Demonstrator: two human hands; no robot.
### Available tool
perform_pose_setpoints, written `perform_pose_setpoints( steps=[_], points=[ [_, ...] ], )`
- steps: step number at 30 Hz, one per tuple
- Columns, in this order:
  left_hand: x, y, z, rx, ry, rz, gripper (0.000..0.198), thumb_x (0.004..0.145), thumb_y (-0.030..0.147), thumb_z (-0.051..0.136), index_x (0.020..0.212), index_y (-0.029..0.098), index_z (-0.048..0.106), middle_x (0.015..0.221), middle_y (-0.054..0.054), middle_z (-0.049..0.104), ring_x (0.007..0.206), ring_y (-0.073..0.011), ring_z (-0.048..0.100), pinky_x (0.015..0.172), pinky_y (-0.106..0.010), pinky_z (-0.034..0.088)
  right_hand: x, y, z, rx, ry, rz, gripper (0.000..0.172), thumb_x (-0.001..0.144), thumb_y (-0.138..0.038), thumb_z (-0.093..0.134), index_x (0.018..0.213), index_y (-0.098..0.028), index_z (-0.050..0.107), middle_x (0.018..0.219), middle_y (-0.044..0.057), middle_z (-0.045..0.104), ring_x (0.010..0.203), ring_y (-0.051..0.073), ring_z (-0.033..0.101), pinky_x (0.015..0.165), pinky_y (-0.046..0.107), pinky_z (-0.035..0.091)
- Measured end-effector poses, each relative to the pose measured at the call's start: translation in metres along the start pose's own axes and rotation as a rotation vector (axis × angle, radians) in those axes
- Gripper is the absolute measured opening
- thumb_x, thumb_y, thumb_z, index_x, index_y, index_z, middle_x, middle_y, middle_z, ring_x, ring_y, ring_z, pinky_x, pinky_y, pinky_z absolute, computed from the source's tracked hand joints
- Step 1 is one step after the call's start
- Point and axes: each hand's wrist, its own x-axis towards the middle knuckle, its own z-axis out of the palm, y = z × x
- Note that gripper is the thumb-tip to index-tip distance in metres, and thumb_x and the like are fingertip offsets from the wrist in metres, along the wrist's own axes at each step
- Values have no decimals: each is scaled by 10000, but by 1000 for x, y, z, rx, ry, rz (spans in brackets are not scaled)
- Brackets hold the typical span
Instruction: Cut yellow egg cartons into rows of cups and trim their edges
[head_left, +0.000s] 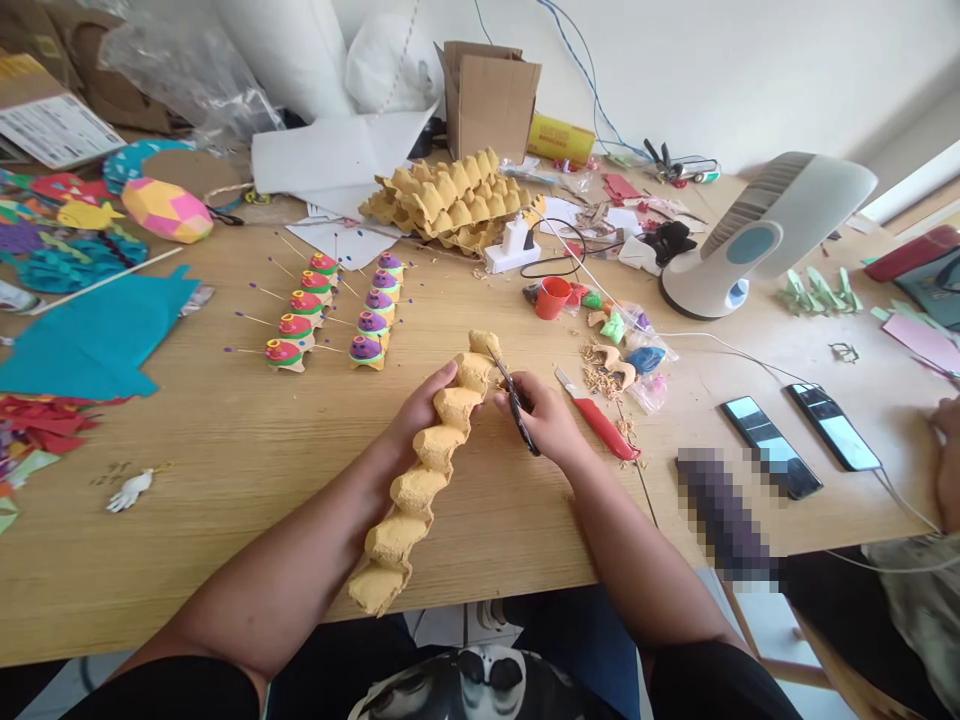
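Observation:
A long strip of yellow egg carton (pixel 420 487) runs from near the table's front edge up to the middle of the table. My left hand (pixel 424 402) grips it near its far end, fingers partly hidden behind the cups. In my right hand (pixel 547 415) is a pair of scissors (pixel 516 398) with black handles. Their blades meet the carton's edge close to the last cups. Beyond my hands stand two rows of decorated cups, one red and green (pixel 292 325), the other purple (pixel 367 320), with thin pins sticking out.
A red-handled knife (pixel 607 425) lies right of my right hand, near clay bags and a red cup (pixel 553 297). Two phones (pixel 772 447) (pixel 832 427) and a white fan (pixel 750 240) are farther right. More egg cartons (pixel 450 200) lie behind; blue paper (pixel 90 330) sits left.

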Motion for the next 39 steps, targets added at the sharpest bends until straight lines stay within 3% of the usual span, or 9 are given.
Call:
perform_pose_setpoints(
  steps=[6,15,24,33,39],
  points=[
    [0,-1,3,54,-6,54,303,882,567,696,896,265,714,754,-1,693,642,-150,649,589,-237,518,0,2,0,62,-18,-20,288,923,-514,634,988,-234,640,823,-18,618,728,160,531,693,286,400],
    [2,-2,-6,-45,-49,-48,262,904,551,680,979,302,717,714,-7,699,689,-199,718,607,-267,551,0,-4,-7,97,-63,-9,350,908,-564,651,983,-223,647,834,-11,631,753,161,551,701,285,421],
    [-7,1,7,8,10,77,181,946,439,666,1023,294,742,924,-15,776,862,-193,744,735,-249,574,-2,-9,-7,213,-89,19,359,894,-566,669,948,-213,643,836,-3,626,783,170,567,720,294,431],
    [-11,4,14,-2,38,117,185,921,373,694,1080,286,733,876,-28,764,887,-232,752,690,-248,564,-5,-14,-2,276,-97,30,396,891,-600,665,990,-217,644,869,-6,619,817,167,561,748,287,441],
    [-12,4,15,-17,48,123,169,937,362,678,1083,297,734,868,-21,762,850,-209,750,688,-236,566,-4,-10,1,234,-80,28,363,895,-578,669,957,-224,622,853,-13,610,787,164,541,736,290,429]
  ],
)
